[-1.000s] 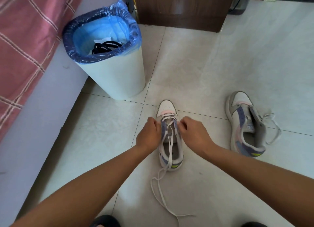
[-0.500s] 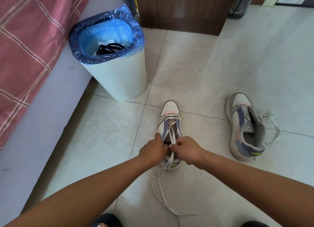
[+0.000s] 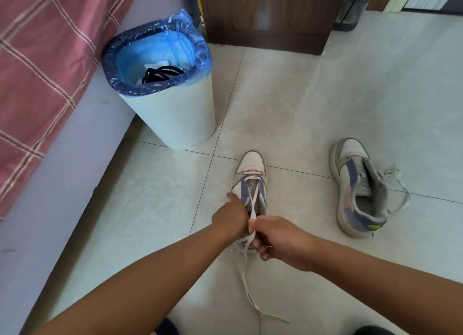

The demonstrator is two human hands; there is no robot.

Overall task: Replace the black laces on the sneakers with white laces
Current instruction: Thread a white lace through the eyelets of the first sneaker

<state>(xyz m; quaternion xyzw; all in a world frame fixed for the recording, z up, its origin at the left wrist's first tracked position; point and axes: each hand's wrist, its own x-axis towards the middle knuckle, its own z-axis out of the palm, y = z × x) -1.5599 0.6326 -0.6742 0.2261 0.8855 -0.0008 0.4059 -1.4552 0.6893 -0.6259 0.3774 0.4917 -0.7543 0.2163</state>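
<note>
A white, purple and pink sneaker (image 3: pixel 251 169) stands on the floor tiles, toe pointing away from me. A white lace (image 3: pixel 253 199) crosses its lower eyelets and its loose ends trail toward me. My right hand (image 3: pixel 280 238) pinches the lace strands just above the shoe's opening. My left hand (image 3: pixel 231 215) rests against the shoe's left side with its thumb up along the eyelets; its fingers are hidden. A second sneaker (image 3: pixel 358 189) lies to the right with a white lace (image 3: pixel 397 186) spilling off its side. Black laces (image 3: pixel 160 74) lie inside the bin.
A white bin (image 3: pixel 172 109) with a blue liner stands to the left of the shoes. A bed with a pink checked cover (image 3: pixel 42 58) runs along the left. A dark wooden cabinet (image 3: pixel 265 13) stands at the back.
Both hands moved back from the toe end of the sneaker toward its opening, drawing the white lace strands toward me. The camera tilted slightly.
</note>
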